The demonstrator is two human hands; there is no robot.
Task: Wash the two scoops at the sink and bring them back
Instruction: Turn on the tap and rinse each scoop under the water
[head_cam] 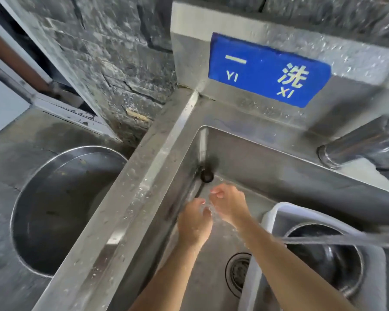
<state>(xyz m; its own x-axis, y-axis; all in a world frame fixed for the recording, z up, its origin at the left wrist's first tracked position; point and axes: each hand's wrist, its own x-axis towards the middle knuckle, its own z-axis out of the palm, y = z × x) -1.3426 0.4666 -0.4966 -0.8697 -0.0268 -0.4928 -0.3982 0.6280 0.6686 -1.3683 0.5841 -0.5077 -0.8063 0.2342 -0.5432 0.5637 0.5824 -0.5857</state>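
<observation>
Both my hands are down inside the steel sink [267, 153]. My left hand [194, 221] and my right hand [229, 204] are close together under a thin stream of water [323, 240] that comes in from the right. Their fingers are loosely bent and hold nothing. Water splashes between them. No scoop is in sight.
A white plastic tub [276, 212] with a steel bowl [328, 261] in it stands in the sink at the right. The drain [238, 273] lies below my arms. A faucet body [357, 149] sits at the right rim. A large steel basin [61, 209] stands on the left counter.
</observation>
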